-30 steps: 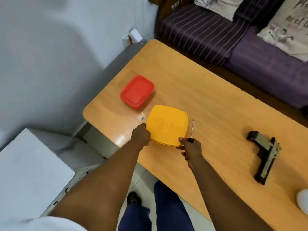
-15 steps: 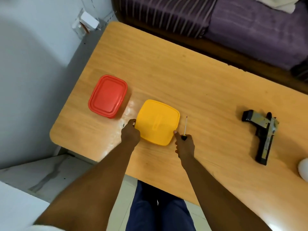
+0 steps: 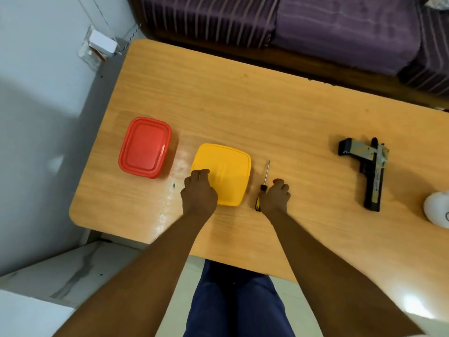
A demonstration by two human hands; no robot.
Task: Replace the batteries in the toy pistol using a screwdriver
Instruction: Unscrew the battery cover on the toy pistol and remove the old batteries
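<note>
Toy pistol (image 3: 369, 171), angular on woodgrain table (image 3: 243, 105)

two lidded containers (image 3: 145, 147) (image 3: 223, 172), one screwdriver (image 3: 264, 182), one toy pistol (image 3: 369, 171)

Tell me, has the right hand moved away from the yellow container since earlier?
Yes. The right hand, gripping the screwdriver, now sits apart from the yellow container, shifted rightward.

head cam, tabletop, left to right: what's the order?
red container → left hand on the yellow container → screwdriver → right hand → toy pistol → white object at the right edge.
</note>
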